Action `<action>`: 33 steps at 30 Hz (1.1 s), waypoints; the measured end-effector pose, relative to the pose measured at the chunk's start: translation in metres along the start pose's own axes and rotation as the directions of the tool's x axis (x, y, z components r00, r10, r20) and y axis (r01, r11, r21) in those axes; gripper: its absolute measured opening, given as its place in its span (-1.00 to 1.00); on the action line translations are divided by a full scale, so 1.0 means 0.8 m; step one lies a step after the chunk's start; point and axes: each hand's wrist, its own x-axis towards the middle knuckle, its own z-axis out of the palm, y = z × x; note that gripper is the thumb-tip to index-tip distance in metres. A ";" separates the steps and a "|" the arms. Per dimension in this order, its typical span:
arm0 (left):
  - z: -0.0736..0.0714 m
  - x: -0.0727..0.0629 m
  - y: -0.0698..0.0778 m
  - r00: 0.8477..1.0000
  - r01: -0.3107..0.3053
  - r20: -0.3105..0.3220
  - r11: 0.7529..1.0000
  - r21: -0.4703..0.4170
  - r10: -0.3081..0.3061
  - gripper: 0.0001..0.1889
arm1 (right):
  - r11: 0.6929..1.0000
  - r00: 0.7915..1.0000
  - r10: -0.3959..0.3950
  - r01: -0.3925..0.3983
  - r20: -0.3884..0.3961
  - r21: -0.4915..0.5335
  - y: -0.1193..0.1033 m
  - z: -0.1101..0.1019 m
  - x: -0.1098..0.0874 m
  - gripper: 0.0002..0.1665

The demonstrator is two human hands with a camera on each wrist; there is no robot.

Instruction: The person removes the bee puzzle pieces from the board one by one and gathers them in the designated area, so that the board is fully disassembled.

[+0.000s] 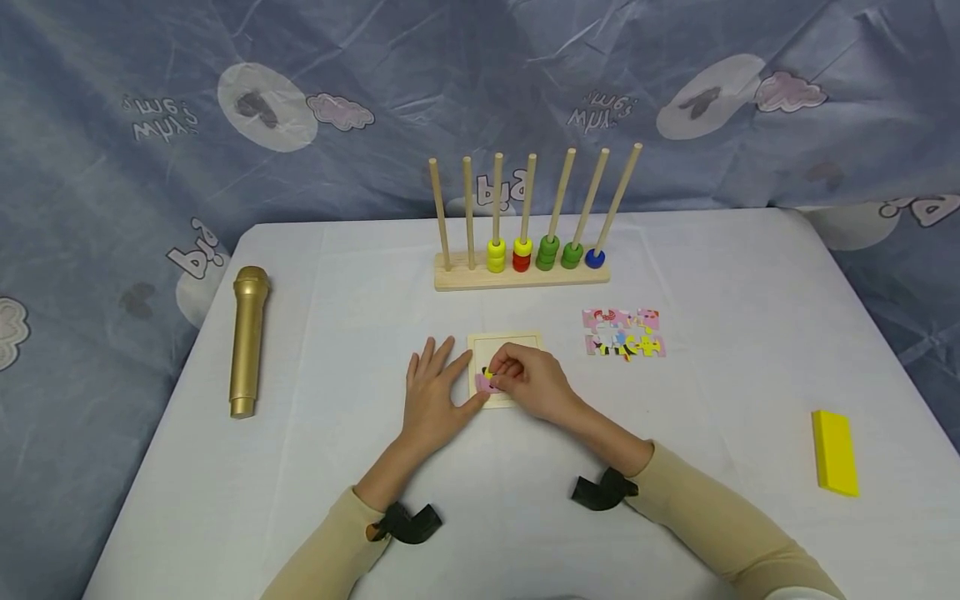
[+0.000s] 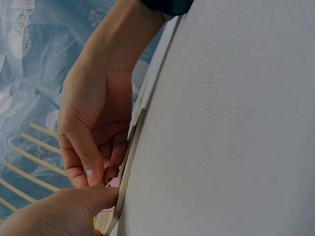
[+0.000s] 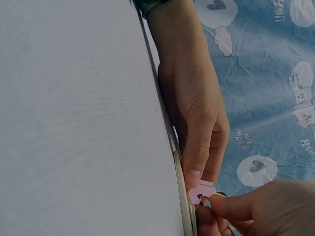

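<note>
A small light-wood puzzle tray (image 1: 531, 339) lies in the middle of the table, a pink puzzle piece (image 1: 482, 384) at its lower left corner. My left hand (image 1: 432, 404) rests beside it with spread fingers; its thumb touches the tray's lower left edge. Between thumb and fingers, my right hand (image 1: 536, 383) pinches a small puzzle piece (image 3: 219, 193) with yellow and black on it, over the tray's left part. Fingers hide most of that piece. To the right, several joined puzzle pieces (image 1: 622, 333) in pink, yellow and white lie on the cloth.
Behind the tray stands a wooden bead rack (image 1: 517, 282) with upright pegs and coloured beads. A gold microphone-shaped object (image 1: 248, 342) lies at the left of the white-covered table (image 1: 337, 317). Over on the right is a yellow block (image 1: 836, 453).
</note>
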 end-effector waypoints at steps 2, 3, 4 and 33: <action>0.000 0.001 0.001 1.000 -0.001 -0.001 1.000 0.000 0.001 -0.35 | 1.000 1.000 0.012 -0.012 0.003 -0.002 0.000 -0.001 0.000 -0.88; 0.000 0.001 0.001 1.000 -0.001 -0.001 1.000 0.000 0.001 -0.35 | 1.000 1.000 0.016 -0.016 0.006 -0.004 0.000 -0.001 0.000 -0.88; 0.000 0.001 0.001 1.000 -0.002 -0.001 1.000 0.000 0.002 -0.35 | 1.000 1.000 0.020 -0.020 0.009 -0.009 0.001 -0.001 0.000 -0.88; 0.001 0.002 0.004 0.999 0.036 0.023 0.999 -0.006 -0.035 -0.32 | 0.964 0.958 0.268 -0.265 -0.107 0.035 0.043 -0.138 -0.046 -0.86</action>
